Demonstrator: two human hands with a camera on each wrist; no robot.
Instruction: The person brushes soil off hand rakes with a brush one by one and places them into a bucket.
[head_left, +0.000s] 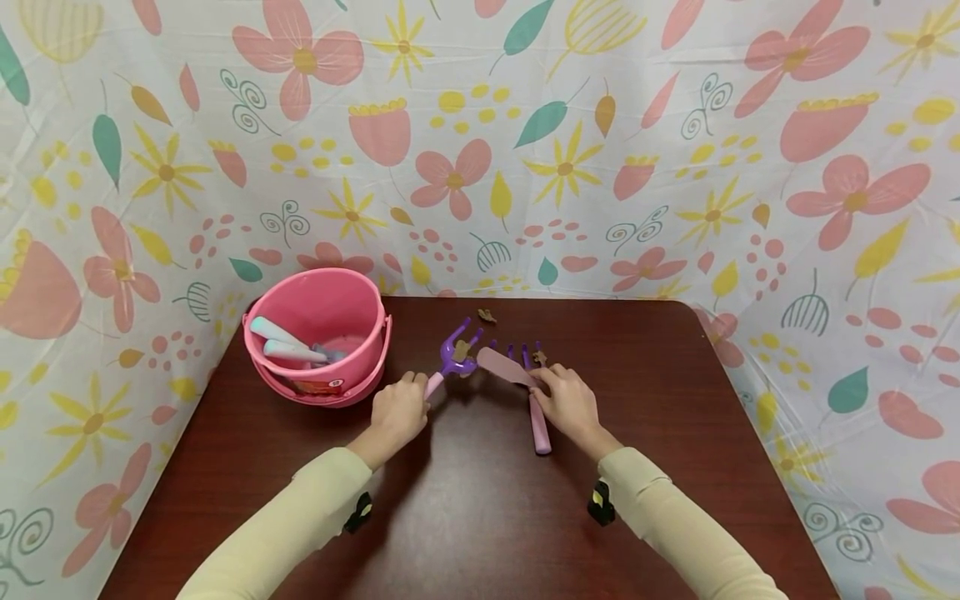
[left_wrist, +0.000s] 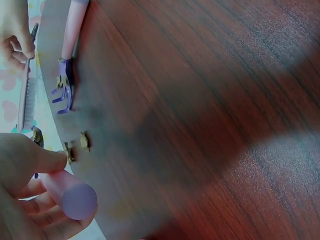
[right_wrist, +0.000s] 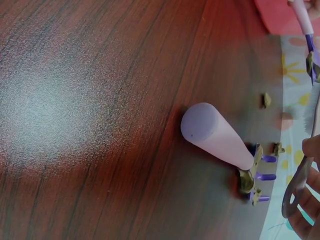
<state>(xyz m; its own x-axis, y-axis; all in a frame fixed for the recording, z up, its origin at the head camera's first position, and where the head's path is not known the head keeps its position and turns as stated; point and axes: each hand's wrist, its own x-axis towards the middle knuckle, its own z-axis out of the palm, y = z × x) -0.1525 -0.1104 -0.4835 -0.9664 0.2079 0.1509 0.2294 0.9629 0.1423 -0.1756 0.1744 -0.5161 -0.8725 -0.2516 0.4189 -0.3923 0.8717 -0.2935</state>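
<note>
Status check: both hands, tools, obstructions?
Left hand holds purple fork, brown debris on it. Right hand grips pink brush. Second fork lies close by, possibly in the way.

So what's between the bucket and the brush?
Head view: left grip, holding the fork, plus brown bits at its tines.

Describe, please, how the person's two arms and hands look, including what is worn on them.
The left hand and the right hand wear no gloves. The left sleeve and right sleeve are long, plain and cream, ending near the wrists. By each cuff is a small black device with a yellowish patch. No cables are visible.
</note>
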